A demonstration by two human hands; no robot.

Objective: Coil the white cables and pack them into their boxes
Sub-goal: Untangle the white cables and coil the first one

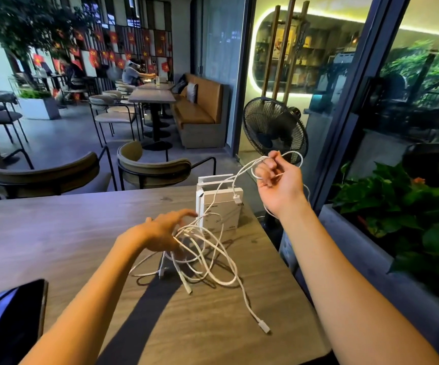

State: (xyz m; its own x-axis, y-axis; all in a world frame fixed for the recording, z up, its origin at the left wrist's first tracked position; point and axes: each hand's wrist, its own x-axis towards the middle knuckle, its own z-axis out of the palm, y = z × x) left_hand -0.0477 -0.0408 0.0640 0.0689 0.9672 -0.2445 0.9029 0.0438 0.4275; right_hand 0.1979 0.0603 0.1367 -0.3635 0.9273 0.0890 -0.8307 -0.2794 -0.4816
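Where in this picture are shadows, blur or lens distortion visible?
Head view: the left forearm casts a dark shadow on the table; the phone at the lower left looks motion-blurred; the wide lens bends the window frame at the right; the cables stay sharp.

Wooden table (68,233) carries tangled white cables (208,262), boxes (221,209) — probably a phone (15,322).
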